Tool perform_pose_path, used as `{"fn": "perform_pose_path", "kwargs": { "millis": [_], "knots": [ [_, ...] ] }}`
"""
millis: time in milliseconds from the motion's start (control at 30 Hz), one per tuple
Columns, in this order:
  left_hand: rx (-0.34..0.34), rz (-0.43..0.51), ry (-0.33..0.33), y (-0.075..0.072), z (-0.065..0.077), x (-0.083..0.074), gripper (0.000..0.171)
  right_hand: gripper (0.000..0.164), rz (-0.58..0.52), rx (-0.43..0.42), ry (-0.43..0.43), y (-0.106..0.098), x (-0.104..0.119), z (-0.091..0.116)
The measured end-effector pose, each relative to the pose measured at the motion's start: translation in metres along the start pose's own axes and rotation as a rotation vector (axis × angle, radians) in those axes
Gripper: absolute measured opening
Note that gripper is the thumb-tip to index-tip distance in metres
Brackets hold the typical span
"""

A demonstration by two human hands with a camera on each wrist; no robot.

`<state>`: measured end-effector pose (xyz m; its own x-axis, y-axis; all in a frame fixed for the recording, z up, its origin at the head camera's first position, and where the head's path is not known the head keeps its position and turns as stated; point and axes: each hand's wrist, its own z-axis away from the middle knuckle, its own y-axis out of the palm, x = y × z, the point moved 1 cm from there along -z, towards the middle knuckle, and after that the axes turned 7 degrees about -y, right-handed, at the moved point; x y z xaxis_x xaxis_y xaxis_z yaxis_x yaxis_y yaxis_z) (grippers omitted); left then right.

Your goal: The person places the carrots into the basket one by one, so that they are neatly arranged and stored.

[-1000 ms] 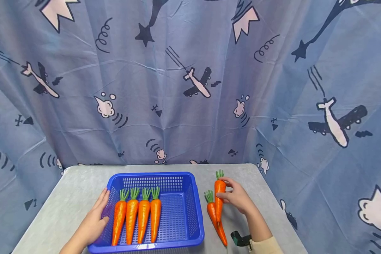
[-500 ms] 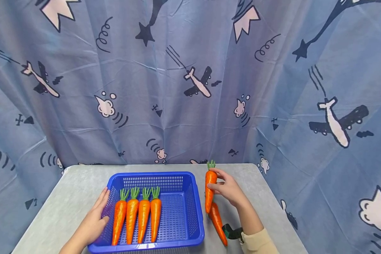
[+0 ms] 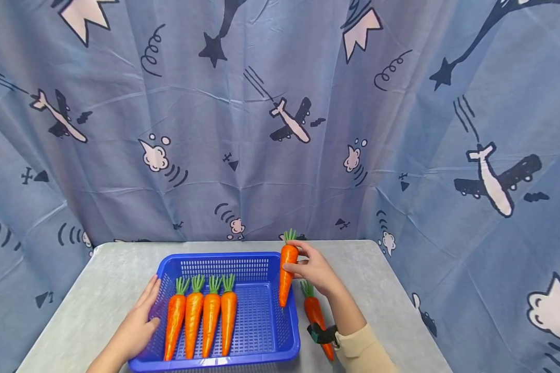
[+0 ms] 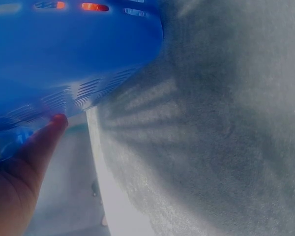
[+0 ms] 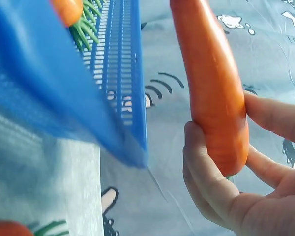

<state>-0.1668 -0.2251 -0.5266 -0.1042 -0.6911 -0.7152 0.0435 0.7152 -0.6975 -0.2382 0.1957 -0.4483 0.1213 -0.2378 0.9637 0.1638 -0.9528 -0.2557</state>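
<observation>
My right hand [image 3: 315, 269] pinches a carrot [image 3: 287, 274] near its leafy top, thumb on one side and fingers on the other. The carrot hangs tip down over the right rim of the blue basket [image 3: 242, 356]. In the right wrist view the held carrot [image 5: 214, 88] stands apart from the basket's corner [image 5: 130, 152]. My left hand [image 3: 137, 324] rests with straight fingers along the basket's left side. In the left wrist view its thumb [image 4: 39, 147] touches the basket wall [image 4: 73, 54]. Several carrots [image 3: 210, 324] lie side by side in the basket's left half.
Another carrot [image 3: 313, 311] lies on the grey table [image 3: 364, 290] right of the basket, partly under my right wrist with its dark band [image 3: 324, 334]. A patterned blue curtain [image 3: 261, 155] hangs behind the table.
My right hand has lifted the carrot off the table beside the other one and moved it left and up to the basket's right rim. My left hand and the basket have stayed put.
</observation>
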Motion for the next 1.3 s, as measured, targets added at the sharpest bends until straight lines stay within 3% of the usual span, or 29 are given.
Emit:
{"fn": "perform_pose_path", "kwargs": {
  "millis": [333, 633, 900, 1300],
  "knots": [
    [-0.009, 0.003, 0.01, 0.0, 0.0, -0.001, 0.085, 0.059, -0.008, 0.065, 0.002, 0.029, 0.006, -0.015],
    [-0.012, 0.005, 0.012, 0.0, 0.0, -0.001, 0.085, 0.046, 0.008, 0.145, -0.013, 0.058, 0.009, -0.026],
    [-0.012, 0.009, 0.011, 0.001, 0.001, 0.0, 0.086, 0.044, -0.052, 0.233, 0.024, 0.084, 0.002, -0.031],
    [-0.015, 0.005, 0.013, 0.0, 0.0, -0.002, 0.085, 0.043, 0.03, 0.318, 0.075, 0.108, -0.019, -0.029]
  ]
}}
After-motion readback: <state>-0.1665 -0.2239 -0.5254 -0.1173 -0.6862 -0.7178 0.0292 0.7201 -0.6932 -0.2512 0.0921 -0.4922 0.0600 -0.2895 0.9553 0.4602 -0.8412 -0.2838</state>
